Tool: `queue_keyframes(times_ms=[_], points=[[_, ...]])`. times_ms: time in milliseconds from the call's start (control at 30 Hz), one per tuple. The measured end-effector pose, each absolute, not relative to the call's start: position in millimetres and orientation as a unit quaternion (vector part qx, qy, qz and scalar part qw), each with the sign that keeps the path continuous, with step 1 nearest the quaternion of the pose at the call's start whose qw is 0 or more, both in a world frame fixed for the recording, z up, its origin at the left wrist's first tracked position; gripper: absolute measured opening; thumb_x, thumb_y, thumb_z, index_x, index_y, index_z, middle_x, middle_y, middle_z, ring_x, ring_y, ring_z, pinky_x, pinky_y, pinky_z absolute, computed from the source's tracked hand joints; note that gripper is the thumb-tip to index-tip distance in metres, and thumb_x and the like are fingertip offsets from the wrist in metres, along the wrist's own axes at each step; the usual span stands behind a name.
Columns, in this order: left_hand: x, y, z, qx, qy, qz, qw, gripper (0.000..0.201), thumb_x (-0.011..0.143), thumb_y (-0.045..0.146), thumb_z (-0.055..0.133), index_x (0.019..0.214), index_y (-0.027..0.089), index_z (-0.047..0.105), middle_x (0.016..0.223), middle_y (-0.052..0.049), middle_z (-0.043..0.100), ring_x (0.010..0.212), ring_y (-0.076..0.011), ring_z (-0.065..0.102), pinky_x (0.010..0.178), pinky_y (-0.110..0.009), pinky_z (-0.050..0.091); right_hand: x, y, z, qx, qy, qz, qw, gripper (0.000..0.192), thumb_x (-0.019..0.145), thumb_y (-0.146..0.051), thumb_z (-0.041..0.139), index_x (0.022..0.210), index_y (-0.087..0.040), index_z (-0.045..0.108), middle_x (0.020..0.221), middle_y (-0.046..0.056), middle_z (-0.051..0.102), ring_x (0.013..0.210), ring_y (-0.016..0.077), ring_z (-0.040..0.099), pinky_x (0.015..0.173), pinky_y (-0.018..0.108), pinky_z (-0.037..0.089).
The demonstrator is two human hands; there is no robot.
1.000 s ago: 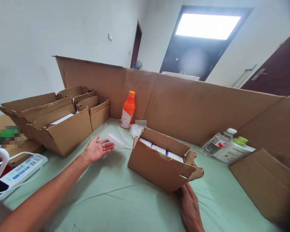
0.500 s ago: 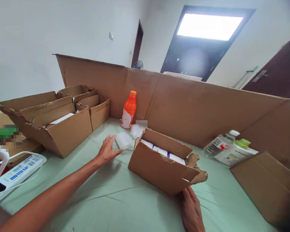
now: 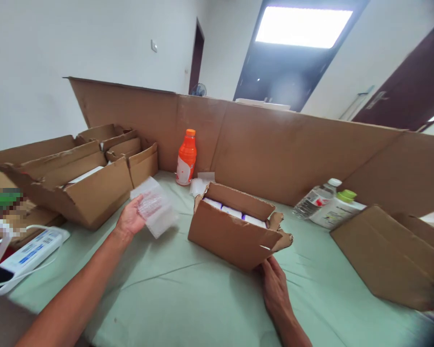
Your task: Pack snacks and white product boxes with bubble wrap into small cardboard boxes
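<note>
The left hand is gripping a bubble-wrap sheet, lifted; the right hand is lying flat, bracing the open carton; wrapping probably needs both.

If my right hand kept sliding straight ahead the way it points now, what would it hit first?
Your right hand already rests against the near bottom corner of the open cardboard box, fingers pointing into it. Going straight on, it would likely just push that box; depth is hard to judge.
</note>
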State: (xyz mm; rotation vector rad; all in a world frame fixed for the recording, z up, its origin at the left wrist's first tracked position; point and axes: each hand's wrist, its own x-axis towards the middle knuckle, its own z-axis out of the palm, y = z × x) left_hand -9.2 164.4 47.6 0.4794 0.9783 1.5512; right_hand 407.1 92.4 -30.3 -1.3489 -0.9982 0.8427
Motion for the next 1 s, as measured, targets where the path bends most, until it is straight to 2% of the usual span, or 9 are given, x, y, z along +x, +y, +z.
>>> queue_keyframes(times_ms=[100, 267, 333, 467, 567, 667, 767, 900, 1000], points=[[-20.9, 122.0, 60.4, 0.193, 0.373, 0.663, 0.620, 0.030, 0.095, 0.019, 0.043, 0.112, 0.011, 0.066, 0.097, -0.014, 0.078, 0.091, -0.0258, 0.075, 0.088, -0.046, 0.059, 416.0, 88.5, -15.1, -0.622, -0.406, 0.348, 0.572, 0.056, 0.066, -0.059, 0.074, 0.101, -0.016, 0.069, 0.096, 0.008, 0.073, 0.083, 0.0237, 0.066, 0.075, 0.036, 0.055], [-19.1, 71.3, 80.1, 0.318, 0.289, 0.570, 0.700, 0.025, 0.092, 0.026, 0.057, 0.108, 0.014, 0.072, 0.099, -0.012, 0.079, 0.091, -0.0268, 0.076, 0.081, -0.042, 0.061, 403.4, 40.4, 43.9, -0.637, -0.453, 0.119, 0.612, 0.050, 0.081, -0.055, 0.064, 0.116, -0.019, 0.067, 0.136, 0.013, 0.061, 0.125, 0.0307, 0.055, 0.107, 0.047, 0.040], [-4.0, 56.8, 89.9, 0.400, 0.279, 0.510, 0.709, 0.026, 0.089, 0.032, 0.063, 0.107, 0.015, 0.074, 0.097, -0.011, 0.079, 0.090, -0.0265, 0.076, 0.085, -0.042, 0.060, 378.9, 21.2, 60.9, -0.600, -0.534, 0.210, 0.558, 0.050, 0.080, -0.058, 0.066, 0.114, -0.022, 0.070, 0.133, 0.012, 0.064, 0.124, 0.0319, 0.056, 0.103, 0.045, 0.044], [43.4, 35.2, 110.6, 0.562, 0.286, 0.349, 0.693, 0.029, 0.090, 0.038, 0.063, 0.105, 0.016, 0.075, 0.096, -0.008, 0.078, 0.090, -0.0222, 0.073, 0.088, -0.035, 0.056, 317.3, 14.2, 75.8, -0.412, -0.604, 0.534, 0.425, 0.065, 0.071, -0.071, 0.071, 0.112, -0.021, 0.073, 0.115, 0.014, 0.072, 0.105, 0.0325, 0.066, 0.086, 0.043, 0.054], [74.2, 26.1, 116.3, 0.664, 0.287, 0.251, 0.643, 0.029, 0.090, 0.039, 0.060, 0.101, 0.016, 0.074, 0.092, -0.005, 0.075, 0.085, -0.0199, 0.069, 0.081, -0.031, 0.053, 290.7, 19.8, 89.3, -0.342, -0.528, 0.589, 0.507, 0.051, 0.070, -0.063, 0.078, 0.097, -0.020, 0.076, 0.094, 0.008, 0.076, 0.083, 0.0249, 0.069, 0.072, 0.036, 0.056], [89.7, 25.4, 102.4, 0.743, 0.303, 0.236, 0.548, 0.017, 0.080, 0.029, 0.066, 0.091, 0.017, 0.072, 0.085, -0.001, 0.071, 0.083, -0.0192, 0.064, 0.079, -0.028, 0.049, 291.6, 12.5, 113.8, -0.369, -0.484, 0.516, 0.603, 0.029, 0.067, -0.045, 0.087, 0.079, -0.021, 0.077, 0.077, 0.002, 0.074, 0.067, 0.0163, 0.066, 0.062, 0.027, 0.054], [88.9, 28.9, 72.9, 0.765, 0.362, 0.222, 0.484, 0.007, 0.073, 0.020, 0.063, 0.075, 0.018, 0.069, 0.078, 0.001, 0.067, 0.083, -0.0184, 0.061, 0.080, -0.026, 0.045, 311.5, -2.4, 139.5, -0.408, -0.431, 0.423, 0.685, 0.027, 0.062, -0.042, 0.090, 0.072, -0.021, 0.076, 0.069, 0.000, 0.072, 0.060, 0.0139, 0.064, 0.055, 0.024, 0.053], [62.2, 29.3, 45.3, 0.729, 0.402, 0.188, 0.521, 0.013, 0.074, 0.026, 0.058, 0.073, 0.017, 0.067, 0.071, 0.000, 0.064, 0.071, -0.0154, 0.058, 0.066, -0.024, 0.042, 348.3, -10.3, 144.7, -0.446, -0.321, 0.290, 0.784, 0.028, 0.053, -0.036, 0.092, 0.071, -0.022, 0.075, 0.070, 0.000, 0.071, 0.059, 0.0130, 0.062, 0.053, 0.024, 0.054], [34.9, 31.0, 43.6, 0.665, 0.441, 0.214, 0.563, 0.024, 0.075, 0.037, 0.063, 0.085, 0.016, 0.067, 0.073, 0.000, 0.065, 0.068, -0.0141, 0.057, 0.065, -0.024, 0.042, 376.6, -9.5, 112.4, -0.490, -0.319, 0.231, 0.778, 0.026, 0.055, -0.032, 0.088, 0.075, -0.021, 0.076, 0.076, 0.000, 0.072, 0.068, 0.0137, 0.064, 0.063, 0.025, 0.054]])
